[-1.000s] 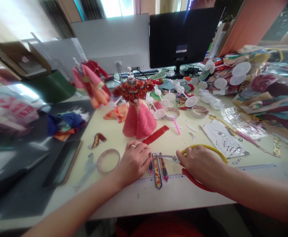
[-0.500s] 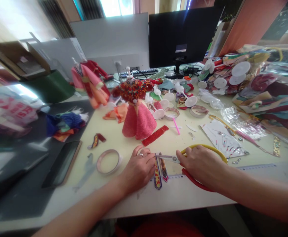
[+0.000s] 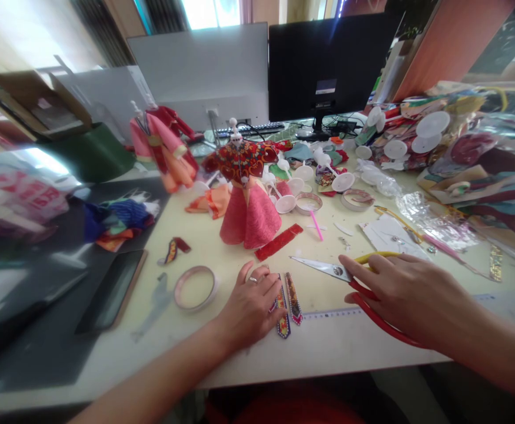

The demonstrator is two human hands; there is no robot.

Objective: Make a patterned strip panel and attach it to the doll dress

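My right hand [image 3: 398,294] grips a pair of scissors [image 3: 323,268] with one yellow and one red handle. Their blades are together or nearly so and point left over the table. My left hand [image 3: 257,303], with a ring on one finger, rests on the tabletop with bent fingers. Its thumb and fingertips lie on a yellow patterned ribbon strip [image 3: 283,327] with a beaded edge and a pointed end, covering part of it. Beside that strip lies a second, darker beaded strip [image 3: 293,299], untouched. A ruler [image 3: 334,314] runs along the table to the right of the strips.
A doll-like figure in a pink skirt [image 3: 251,221] stands ahead, near a red fabric strip [image 3: 279,241]. A tape roll [image 3: 194,288] and a phone [image 3: 112,291] lie left. White stands and fabric pieces are heaped behind, before two monitors [image 3: 328,70].
My right hand has drawn the scissors right, away from the strip and my left hand. The blades have come clear of the ribbon. My left hand has stayed almost in place.
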